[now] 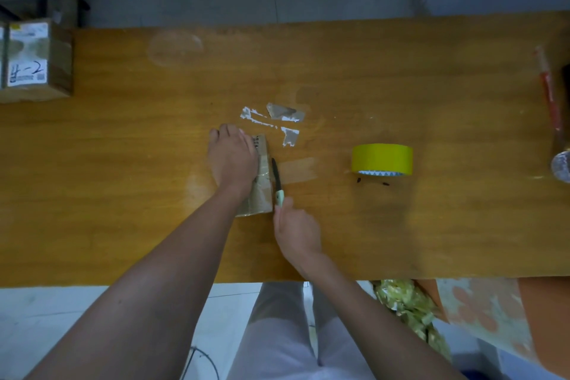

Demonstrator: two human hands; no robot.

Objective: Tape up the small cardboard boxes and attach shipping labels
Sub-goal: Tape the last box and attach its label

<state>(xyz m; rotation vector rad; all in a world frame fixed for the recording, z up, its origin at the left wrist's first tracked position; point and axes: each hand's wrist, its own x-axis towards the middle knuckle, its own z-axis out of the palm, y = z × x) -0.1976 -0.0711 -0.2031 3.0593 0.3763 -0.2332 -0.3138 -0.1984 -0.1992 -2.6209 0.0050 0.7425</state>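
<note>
Head view: I look straight down at my two bare arms over a wooden table [123, 163].
Small box: a small cardboard box [261, 187] lies near the middle of the table, just in front of me, with clear tape across its top.
Left hand: my left hand [233, 157] lies spread and flat on the box, pressing it down; the fingers are straight, not curled.
Right hand: my right hand [296, 233] grips the pale green handle of a knife [277, 183], its dark blade lying along the box's right edge.
Tape strip: a clear tape strip [297, 170] runs from the box onto the table, just beside the blade.
Tape roll: a yellow tape roll [382, 160] stands to the right, well apart from the box.
Scraps: torn label scraps [271, 120] lie just beyond the box.
Risk, slip: the blade sits close to my left hand; I judge a slip could cut my fingers.
Risk, box: if my press eases, the box may slide and the cut may tear raggedly.
Risk, tape: the loose strip may cling to the table.
Writing: a larger labelled box [37, 60] at the far left carries handwriting that looks like "-2"; the rest is unreadable.
Brands: none that I can read.
</note>
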